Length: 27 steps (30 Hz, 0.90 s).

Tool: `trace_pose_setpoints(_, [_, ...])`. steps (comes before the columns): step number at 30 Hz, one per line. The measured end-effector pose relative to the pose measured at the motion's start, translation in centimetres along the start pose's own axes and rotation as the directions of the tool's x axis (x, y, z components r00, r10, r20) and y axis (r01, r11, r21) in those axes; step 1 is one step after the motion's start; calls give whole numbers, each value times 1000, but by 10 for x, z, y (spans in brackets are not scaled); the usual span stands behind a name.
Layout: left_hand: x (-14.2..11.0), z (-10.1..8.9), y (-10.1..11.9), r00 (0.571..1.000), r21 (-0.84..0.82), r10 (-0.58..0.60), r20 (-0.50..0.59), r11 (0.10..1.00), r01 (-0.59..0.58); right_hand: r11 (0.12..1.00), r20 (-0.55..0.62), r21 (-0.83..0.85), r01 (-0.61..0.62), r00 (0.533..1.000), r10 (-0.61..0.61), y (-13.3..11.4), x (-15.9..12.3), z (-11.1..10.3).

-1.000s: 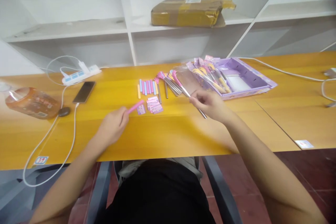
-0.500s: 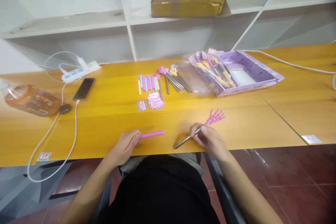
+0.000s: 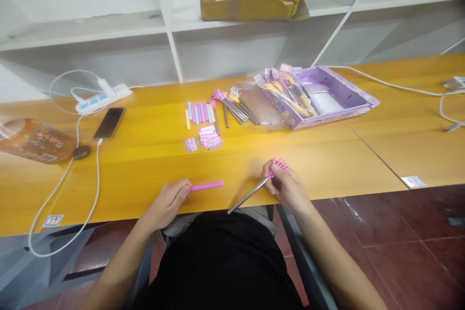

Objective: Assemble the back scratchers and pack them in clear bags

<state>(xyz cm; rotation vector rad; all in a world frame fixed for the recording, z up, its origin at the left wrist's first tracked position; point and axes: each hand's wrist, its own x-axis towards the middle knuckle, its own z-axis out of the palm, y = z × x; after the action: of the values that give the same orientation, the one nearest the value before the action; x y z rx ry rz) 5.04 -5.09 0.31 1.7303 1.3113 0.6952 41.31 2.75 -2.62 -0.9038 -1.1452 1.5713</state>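
Observation:
My left hand point(image 3: 172, 199) is closed around one end of a pink tube point(image 3: 207, 186), which points right over the table's front part. In my right hand point(image 3: 285, 184) is a back scratcher point(image 3: 249, 195) with a pink hand-shaped head and a metal rod. My fingers grip it at the head, and the rod slants down to the left past the table edge. The tube and the rod are apart. Farther back lie a row of pink, blue and yellow tubes point(image 3: 199, 113), several more back scratchers point(image 3: 236, 106) and a small pile of printed cards point(image 3: 209, 137).
A purple box point(image 3: 336, 115) with bagged back scratchers point(image 3: 290, 92) stands at the back right. On the left are a phone point(image 3: 109, 123), a power strip point(image 3: 105, 99), white cables and an orange container point(image 3: 39, 140). A taped carton point(image 3: 254, 0) rests on the shelf behind.
My right hand has shifted its grip from the metal rod up to the pink head, and the rod now reaches farther down-left. My left hand still holds the tube. The view has shifted slightly.

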Motion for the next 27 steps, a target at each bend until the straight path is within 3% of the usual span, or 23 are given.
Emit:
trace_pose_setpoints(5, [1,0,3,1000,11,-19,19,1000,19,977,-55,200,79,996,-69,-6,3,-3])
trace_pose_setpoints(11, [2,1,5,998,-5,-46,38,999,46,947,-96,297,124,990,-100,-9,5,-7])
trace_pose_setpoints(27, [5,4,5,996,41,-76,-51,996,78,943,-141,315,110,988,-68,-7,5,-11])
